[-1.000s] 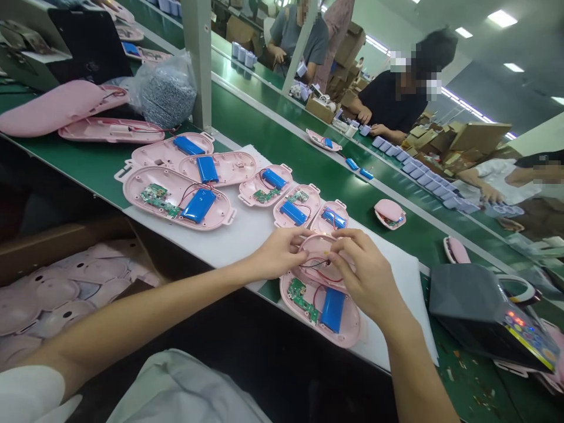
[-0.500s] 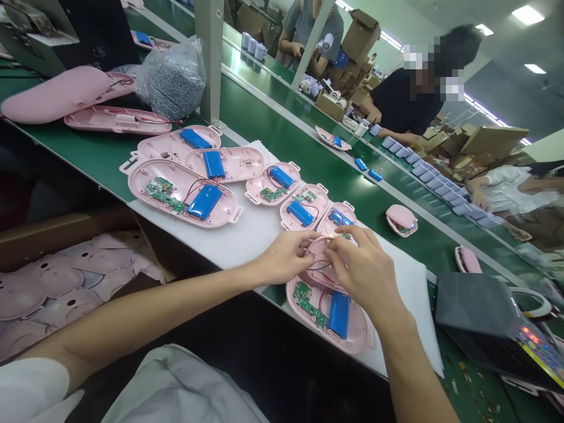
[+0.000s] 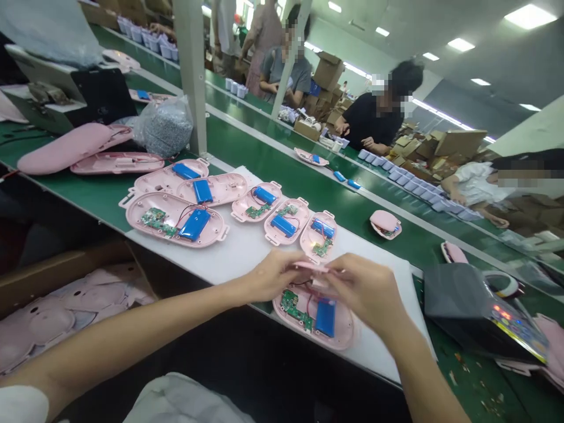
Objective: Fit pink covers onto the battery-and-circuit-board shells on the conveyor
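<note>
My left hand (image 3: 277,273) and my right hand (image 3: 359,288) hold a small pink shell (image 3: 311,267) between them, closed on its two ends. The shell is tilted, so its inside is mostly hidden; red wires show beneath it. Just below lies an open pink casing (image 3: 343,338) with a green circuit board (image 3: 294,308) and a blue battery (image 3: 325,317). Beyond my hands, a small open casing (image 3: 318,235) with a battery and board rests on the white sheet (image 3: 238,247). Several similar open casings lie to its left.
A dark device with a lit display (image 3: 480,311) stands on the right. A bag of grey material (image 3: 165,126) sits by a post (image 3: 191,76). At lower left is a box of pink parts (image 3: 88,299). People sit across the green bench (image 3: 247,138).
The small pink shell has tipped from showing its inside to being seen nearly edge-on, still between both hands. The camera view has shifted, showing more of the room.
</note>
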A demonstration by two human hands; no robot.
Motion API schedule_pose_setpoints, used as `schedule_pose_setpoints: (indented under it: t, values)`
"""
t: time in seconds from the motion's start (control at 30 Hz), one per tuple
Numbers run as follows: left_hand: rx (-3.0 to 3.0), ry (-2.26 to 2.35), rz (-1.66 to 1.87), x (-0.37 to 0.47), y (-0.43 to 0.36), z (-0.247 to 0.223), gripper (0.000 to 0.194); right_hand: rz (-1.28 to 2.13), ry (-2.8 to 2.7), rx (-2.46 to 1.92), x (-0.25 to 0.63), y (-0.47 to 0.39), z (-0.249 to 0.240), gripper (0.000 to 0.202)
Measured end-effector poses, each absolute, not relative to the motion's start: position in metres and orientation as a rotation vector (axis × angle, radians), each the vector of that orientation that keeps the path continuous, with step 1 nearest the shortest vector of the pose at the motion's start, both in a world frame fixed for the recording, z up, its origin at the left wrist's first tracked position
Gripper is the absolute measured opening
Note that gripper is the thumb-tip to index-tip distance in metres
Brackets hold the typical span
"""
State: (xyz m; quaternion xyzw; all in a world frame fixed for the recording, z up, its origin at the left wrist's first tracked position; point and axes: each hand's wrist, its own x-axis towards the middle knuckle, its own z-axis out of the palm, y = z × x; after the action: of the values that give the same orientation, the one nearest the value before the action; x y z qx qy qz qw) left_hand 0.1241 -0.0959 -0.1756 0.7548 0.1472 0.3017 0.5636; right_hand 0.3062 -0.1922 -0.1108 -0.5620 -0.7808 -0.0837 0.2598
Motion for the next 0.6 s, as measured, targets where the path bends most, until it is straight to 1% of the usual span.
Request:
schedule_pose_setpoints:
  t: [0.1, 0.17, 0.23, 0.3, 0.33, 0.37, 0.43, 0.47, 0.5, 0.57, 0.6]
  values:
    - [2.143, 0.181, 0.482, 0.106, -0.093, -0.16, 0.042, -0.571, -2.1, -1.371, 0.284, -0.232, -0.136, 0.012]
    - [2.364, 0.108, 0.189, 0.101, -0.089, -0.139, 0.057, -0.62, -2.07, -1.367, 0.272, -0.252, -0.158, 0.01]
    - [2.466, 0.18, -0.076, 0.111, -0.087, -0.117, 0.069, -0.584, -2.035, -1.394, 0.269, -0.265, -0.176, 0.011]
    - [2.526, 0.348, -0.183, 0.132, -0.091, -0.1, 0.071, -0.582, -1.99, -1.394, 0.286, -0.273, -0.183, 0.015]
    - [2.546, 0.435, -0.226, 0.144, -0.095, -0.095, 0.071, -0.645, -1.931, -1.405, 0.303, -0.276, -0.181, 0.018]
    - [2.549, 0.506, -0.293, 0.155, -0.098, -0.091, 0.072, -0.754, -1.81, -1.455, 0.326, -0.279, -0.177, 0.023]
    - [2.502, 0.613, -0.458, 0.173, -0.101, -0.089, 0.075, -1.035, -1.349, -1.694, 0.386, -0.291, -0.163, 0.035]
    - [2.466, 0.668, -0.501, 0.179, -0.098, -0.089, 0.076, -1.126, -1.049, -1.851, 0.419, -0.299, -0.156, 0.039]
    - [2.447, 0.73, -0.469, 0.186, -0.091, -0.089, 0.079, -1.138, -0.799, -2.012, 0.451, -0.308, -0.15, 0.044]
    - [2.44, 0.81, -0.256, 0.202, -0.065, -0.083, 0.081, -1.021, -0.527, -2.255, 0.502, -0.327, -0.145, 0.049]
    - [2.435, 0.832, -0.111, 0.214, -0.048, -0.078, 0.077, -0.962, -0.479, -2.324, 0.52, -0.335, -0.146, 0.049]
